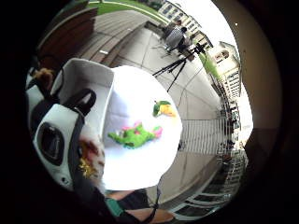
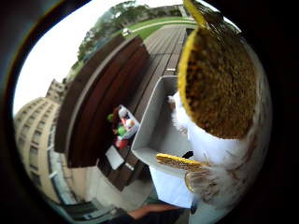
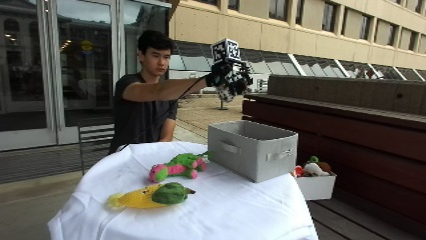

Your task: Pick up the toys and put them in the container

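Holding a white-and-yellow plush toy (image 2: 219, 93), fingers curled round it, the hand (image 3: 229, 77) hovers high above the grey fabric container (image 3: 253, 150). Lower before release. Green dinosaur (image 3: 178, 166) and yellow-green plush (image 3: 152, 196) lie mid-counter (image 3: 226, 215).

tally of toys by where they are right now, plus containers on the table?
Toys lying on the white tablecloth: 2, the green and pink plush and the yellow and green plush
Toys held in the gloved right hand: 1, a yellow and white plush
Containers on the table: 1, the grey fabric bin
Total: 3 toys, 1 container
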